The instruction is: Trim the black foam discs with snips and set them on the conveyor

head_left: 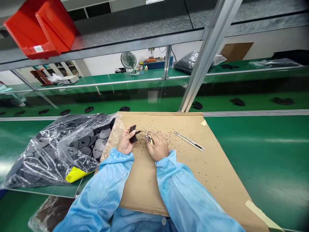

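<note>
My left hand [125, 142] is closed on a black plastic disc [132, 135], held edge-up with a narrow black stem pointing to the right. Just right of it, my right hand [158, 147] is wrapped round small nippers [149, 138] with a shiny metal head and a yellowish handle; the fingers hide part of them. The tool's head is close to the stem, apart from it as far as I can see. Both hands are above a cardboard sheet [142, 180] strewn with tiny black scraps. A slim metal utility knife [189, 141] lies to the right.
A clear plastic bag [50, 151] full of dark discs lies open at left, with a yellow label [76, 174]. Behind the cardboard, black parts sit spaced along a green conveyor belt [154, 104]. A metal post [205, 61] rises behind; a red bin [43, 29] is on the overhead shelf.
</note>
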### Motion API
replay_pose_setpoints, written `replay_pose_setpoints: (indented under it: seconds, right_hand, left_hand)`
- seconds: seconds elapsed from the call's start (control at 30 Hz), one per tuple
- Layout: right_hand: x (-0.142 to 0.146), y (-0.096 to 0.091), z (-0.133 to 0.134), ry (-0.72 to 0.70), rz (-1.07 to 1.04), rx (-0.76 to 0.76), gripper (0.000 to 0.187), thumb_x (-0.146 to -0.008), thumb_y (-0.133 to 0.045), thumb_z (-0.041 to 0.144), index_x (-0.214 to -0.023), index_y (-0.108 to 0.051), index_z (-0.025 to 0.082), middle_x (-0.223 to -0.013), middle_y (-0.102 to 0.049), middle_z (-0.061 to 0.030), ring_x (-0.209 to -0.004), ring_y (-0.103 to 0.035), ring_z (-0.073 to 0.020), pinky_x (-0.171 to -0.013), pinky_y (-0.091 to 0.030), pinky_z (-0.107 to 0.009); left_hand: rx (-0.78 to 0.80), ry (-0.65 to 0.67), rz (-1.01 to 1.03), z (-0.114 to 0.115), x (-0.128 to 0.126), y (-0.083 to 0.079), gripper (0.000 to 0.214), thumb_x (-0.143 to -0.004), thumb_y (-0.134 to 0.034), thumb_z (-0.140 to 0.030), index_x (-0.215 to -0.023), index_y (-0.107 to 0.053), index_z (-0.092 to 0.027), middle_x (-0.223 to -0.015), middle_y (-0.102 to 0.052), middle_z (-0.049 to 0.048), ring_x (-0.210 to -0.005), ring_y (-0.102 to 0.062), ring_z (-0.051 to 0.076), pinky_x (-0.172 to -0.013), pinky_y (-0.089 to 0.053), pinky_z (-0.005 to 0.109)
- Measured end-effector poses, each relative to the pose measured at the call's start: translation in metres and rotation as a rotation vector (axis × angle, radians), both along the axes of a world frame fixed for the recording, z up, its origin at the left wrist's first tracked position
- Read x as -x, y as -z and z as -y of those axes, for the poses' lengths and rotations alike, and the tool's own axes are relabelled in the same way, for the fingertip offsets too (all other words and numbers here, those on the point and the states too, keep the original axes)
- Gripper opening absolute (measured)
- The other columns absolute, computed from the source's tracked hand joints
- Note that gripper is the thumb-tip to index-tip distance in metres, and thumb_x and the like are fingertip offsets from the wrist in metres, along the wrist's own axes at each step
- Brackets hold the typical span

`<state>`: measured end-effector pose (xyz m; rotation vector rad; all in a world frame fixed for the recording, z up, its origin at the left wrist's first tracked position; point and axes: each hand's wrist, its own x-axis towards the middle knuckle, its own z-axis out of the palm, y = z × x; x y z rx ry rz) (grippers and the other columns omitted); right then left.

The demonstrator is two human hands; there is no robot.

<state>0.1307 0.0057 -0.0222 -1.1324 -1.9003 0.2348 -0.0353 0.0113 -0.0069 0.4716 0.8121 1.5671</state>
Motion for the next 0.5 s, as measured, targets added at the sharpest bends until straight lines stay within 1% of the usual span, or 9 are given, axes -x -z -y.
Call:
replay_pose_setpoints:
  seconds: [0.1,0.17,0.27,0.5]
  right_hand:
    - [0.0019,0.0018,0.0008,-0.01,0.077,-0.04,0.03,-0.084,-0.051,0.021,-0.111,-0.064,0.015,-0.093,-0.066,-0.0094,-0.086,-0.058,-0.0241,-0.083,-0.046,-0.035]
    - [0.0028,0.0022,0.0014,-0.006,0.105,-0.057,0.031,-0.084,-0.052,0.021,-0.112,-0.064,0.014,-0.092,-0.066,-0.0097,-0.084,-0.058,-0.0245,-0.082,-0.046,-0.036]
    - [0.003,0.0017,0.0021,0.0,0.12,-0.059,0.031,-0.084,-0.052,0.021,-0.112,-0.064,0.014,-0.091,-0.065,-0.0094,-0.084,-0.058,-0.0244,-0.082,-0.045,-0.035]
    - [0.0024,-0.0033,0.0044,-0.004,0.197,-0.016,0.034,-0.082,-0.052,0.017,-0.114,-0.063,0.015,-0.09,-0.065,-0.0086,-0.085,-0.056,-0.0241,-0.082,-0.044,-0.034]
  left_hand:
    - [0.03,0.083,0.022,0.0027,0.0007,-0.0037,0.047,-0.064,-0.075,-0.005,-0.107,-0.061,-0.018,-0.084,-0.064,0.0008,-0.061,-0.056,0.007,-0.051,-0.045,0.016]
    - [0.053,0.119,0.039,0.0043,0.0004,-0.0053,0.042,-0.064,-0.074,-0.006,-0.103,-0.061,-0.016,-0.079,-0.062,0.0002,-0.056,-0.053,0.006,-0.048,-0.043,0.016]
    - [0.073,0.133,0.06,0.0053,-0.0002,-0.0071,0.037,-0.064,-0.073,-0.006,-0.098,-0.061,-0.015,-0.074,-0.061,-0.0004,-0.051,-0.049,0.006,-0.044,-0.039,0.016]
    - [0.096,0.164,0.074,0.006,-0.0002,-0.0097,0.04,-0.063,-0.074,-0.006,-0.1,-0.06,-0.016,-0.071,-0.06,0.0001,-0.05,-0.047,0.007,-0.041,-0.033,0.015]
